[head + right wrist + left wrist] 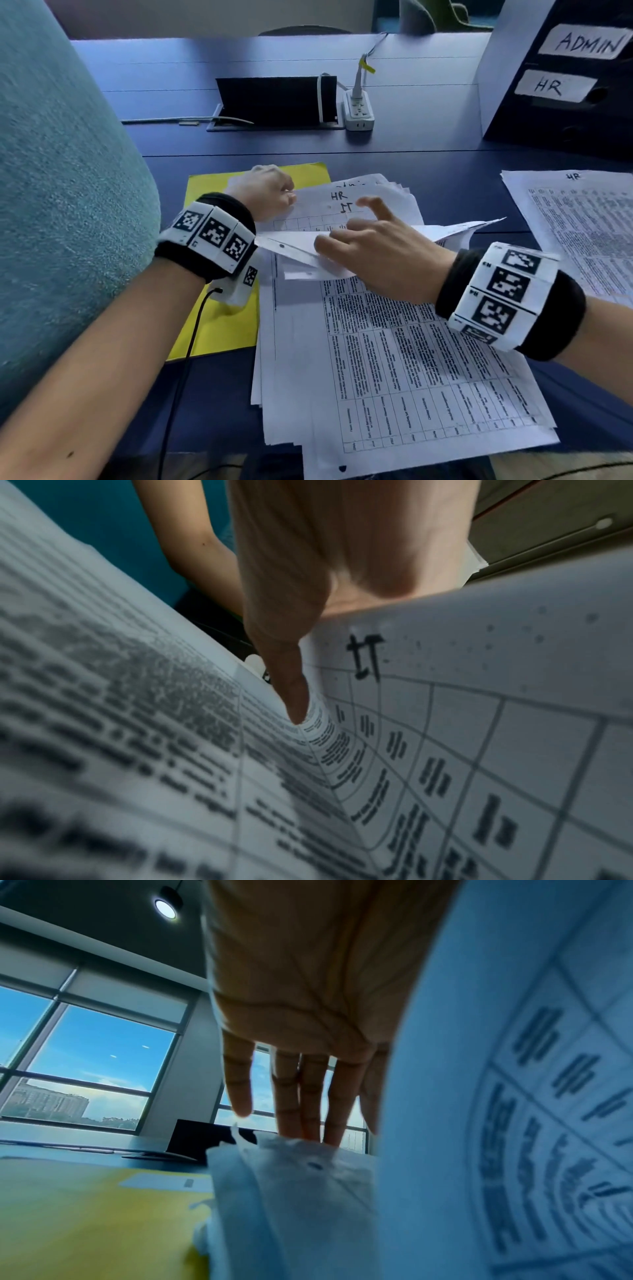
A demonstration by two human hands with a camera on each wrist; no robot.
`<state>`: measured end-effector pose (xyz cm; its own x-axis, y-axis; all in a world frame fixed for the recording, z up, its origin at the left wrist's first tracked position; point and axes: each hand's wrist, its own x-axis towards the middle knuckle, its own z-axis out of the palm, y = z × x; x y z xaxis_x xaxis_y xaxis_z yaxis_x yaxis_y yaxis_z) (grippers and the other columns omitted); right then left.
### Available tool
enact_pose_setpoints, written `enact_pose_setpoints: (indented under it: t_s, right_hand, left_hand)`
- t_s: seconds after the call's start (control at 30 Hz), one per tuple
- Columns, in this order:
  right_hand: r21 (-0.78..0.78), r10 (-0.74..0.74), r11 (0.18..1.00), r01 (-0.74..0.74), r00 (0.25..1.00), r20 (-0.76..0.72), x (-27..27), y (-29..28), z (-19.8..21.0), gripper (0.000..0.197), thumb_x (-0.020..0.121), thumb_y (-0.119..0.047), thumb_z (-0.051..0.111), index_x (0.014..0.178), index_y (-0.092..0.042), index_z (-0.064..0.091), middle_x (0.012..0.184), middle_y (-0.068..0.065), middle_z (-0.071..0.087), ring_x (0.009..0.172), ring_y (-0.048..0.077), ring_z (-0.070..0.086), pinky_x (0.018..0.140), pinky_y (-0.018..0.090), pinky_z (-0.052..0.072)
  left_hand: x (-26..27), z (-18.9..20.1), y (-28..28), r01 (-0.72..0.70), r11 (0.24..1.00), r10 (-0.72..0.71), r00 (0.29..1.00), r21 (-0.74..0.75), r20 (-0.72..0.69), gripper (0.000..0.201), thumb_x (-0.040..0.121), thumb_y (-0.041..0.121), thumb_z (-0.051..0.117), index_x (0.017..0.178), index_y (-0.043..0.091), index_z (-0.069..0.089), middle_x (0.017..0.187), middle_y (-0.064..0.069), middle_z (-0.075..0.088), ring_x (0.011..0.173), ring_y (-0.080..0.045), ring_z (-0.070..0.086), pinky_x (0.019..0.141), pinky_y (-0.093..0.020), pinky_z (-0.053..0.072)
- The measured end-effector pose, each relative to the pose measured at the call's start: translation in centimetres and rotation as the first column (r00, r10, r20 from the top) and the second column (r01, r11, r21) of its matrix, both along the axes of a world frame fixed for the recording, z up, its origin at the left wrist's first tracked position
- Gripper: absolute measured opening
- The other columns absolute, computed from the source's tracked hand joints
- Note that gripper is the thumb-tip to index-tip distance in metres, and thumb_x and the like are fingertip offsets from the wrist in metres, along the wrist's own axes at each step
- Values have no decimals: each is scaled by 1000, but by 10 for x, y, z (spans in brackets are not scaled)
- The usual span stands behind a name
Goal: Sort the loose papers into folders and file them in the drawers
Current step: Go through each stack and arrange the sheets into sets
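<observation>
A thick stack of printed papers (pixel 411 359) lies on the blue desk, partly over a yellow folder (pixel 219 329). My left hand (pixel 274 195) presses straight fingers (pixel 308 1096) onto the stack's far left corner (pixel 291 1191). My right hand (pixel 342 236) pinches a few lifted sheets (pixel 455 229) bent up off the stack, index finger raised. Beyond it lie sheets handwritten "HR" (pixel 339 196) and "IT". In the right wrist view one finger (pixel 291 683) reaches into the fold between a text page (pixel 120 710) and the "IT" grid sheet (pixel 479 696).
A second paper pile headed "HR" (pixel 582 233) lies at the right. A dark drawer unit (pixel 565 116) labelled "ADMIN" (pixel 587 42) and "HR" stands at the back right. A power strip (pixel 358 109) and an open cable flap (pixel 274 101) sit mid-desk. A teal padded surface (pixel 61 171) fills the left.
</observation>
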<state>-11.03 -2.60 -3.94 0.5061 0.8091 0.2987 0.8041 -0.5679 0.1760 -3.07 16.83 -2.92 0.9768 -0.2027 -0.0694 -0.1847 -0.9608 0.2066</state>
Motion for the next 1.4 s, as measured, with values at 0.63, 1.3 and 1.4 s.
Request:
enact_pose_setpoints:
  t_s: [0.63,1.3,1.4]
  right_hand:
    - [-14,-239,971,240,958,-159,15,-1,5,33,81,-8,61,113,-7,56,129,17,47,114,32,46,93,46,40]
    - [678,-463,562,474,859,-218,68,-5,146,27,86,-24,59,110,-14,55,105,-3,56,102,14,48,102,39,32]
    - [805,-591,273,527,752,-292,64,-21,136,73,76,-40,70,135,-16,34,142,3,32,132,18,26,110,49,16]
  left_hand:
    - [-17,10,-9,110,977,-119,992,-180,-41,13,87,16,60,90,3,60,75,-4,46,81,-17,39,64,-22,29]
    - [-15,75,-21,-89,379,422,903,-921,86,57,62,24,84,110,3,62,99,-6,65,88,-23,63,74,-28,53]
    - [-20,92,-20,-18,383,468,866,-924,177,47,72,19,77,113,1,62,96,-7,64,85,-22,62,72,-25,50]
